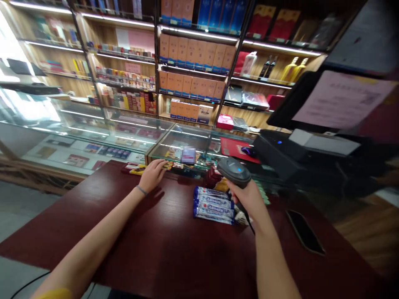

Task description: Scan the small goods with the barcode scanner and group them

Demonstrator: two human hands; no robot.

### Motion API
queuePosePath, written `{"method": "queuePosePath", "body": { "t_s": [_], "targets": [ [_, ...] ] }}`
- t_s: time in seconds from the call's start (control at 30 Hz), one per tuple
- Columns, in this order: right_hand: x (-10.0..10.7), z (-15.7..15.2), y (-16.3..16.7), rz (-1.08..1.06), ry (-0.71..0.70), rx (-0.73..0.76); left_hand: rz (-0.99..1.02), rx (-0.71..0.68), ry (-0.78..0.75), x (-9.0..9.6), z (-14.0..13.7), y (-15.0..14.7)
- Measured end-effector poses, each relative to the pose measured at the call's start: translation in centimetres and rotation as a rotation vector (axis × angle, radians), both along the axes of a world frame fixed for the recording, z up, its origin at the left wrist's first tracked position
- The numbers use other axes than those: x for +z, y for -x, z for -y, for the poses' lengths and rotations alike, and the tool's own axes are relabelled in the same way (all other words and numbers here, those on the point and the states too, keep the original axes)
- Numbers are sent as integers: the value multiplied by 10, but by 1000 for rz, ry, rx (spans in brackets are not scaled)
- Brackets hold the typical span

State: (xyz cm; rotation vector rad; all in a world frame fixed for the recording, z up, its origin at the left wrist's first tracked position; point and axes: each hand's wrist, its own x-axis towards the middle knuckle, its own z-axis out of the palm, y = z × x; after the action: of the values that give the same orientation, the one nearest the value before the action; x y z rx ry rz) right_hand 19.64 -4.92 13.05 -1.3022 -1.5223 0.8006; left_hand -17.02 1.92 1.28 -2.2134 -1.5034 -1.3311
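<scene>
Glass counter (162, 141) bounds my far side. Dark red table (134, 236): most room to move lies nearer me and out toward the left edge. Blue-and-white packets (214, 205) sit grouped beyond mid-table; I judge work under way, but nothing shows which are done or left. Phone (305, 232) limits the right. Right hand (249, 197) grips the scanner (233, 169) just beyond the packets. Left hand (152, 176), fingers extended, is at the yellow packets (137, 170); grip there: cannot tell.
</scene>
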Motion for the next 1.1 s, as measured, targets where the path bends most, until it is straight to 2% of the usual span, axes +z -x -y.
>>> {"method": "queuePosePath", "body": {
  "t_s": [0.17, 0.33, 0.43, 0.53, 0.63, 0.73, 0.9, 1.0, 1.1],
  "targets": [
    [12, 1, -32, -98, 11, -17, 6, -184, -14, 27, -5, -100],
    [21, 5, -59, -147, -13, -63, 10, -353, -8, 33, -12, -184],
    [22, 6, -70, -196, -34, -85, -81, -346, 22, 30, -16, -220],
    [22, 8, -78, -224, -53, -109, -269, -271, 34, 29, -18, -245],
    [24, 9, -81, -229, -55, -98, -387, -213, 9, 28, -18, -256],
    [25, 11, -82, -244, -47, -87, -397, -198, -24, 28, -18, -257],
    [27, 12, -81, -253, -73, -81, -332, -304, -108, 29, -14, -244],
    [28, 13, -77, -252, -81, -97, -162, -348, -159, 29, -5, -227],
    [29, 13, -70, -257, -86, -109, 216, -283, -146, 23, 6, -209]
  ]
}}
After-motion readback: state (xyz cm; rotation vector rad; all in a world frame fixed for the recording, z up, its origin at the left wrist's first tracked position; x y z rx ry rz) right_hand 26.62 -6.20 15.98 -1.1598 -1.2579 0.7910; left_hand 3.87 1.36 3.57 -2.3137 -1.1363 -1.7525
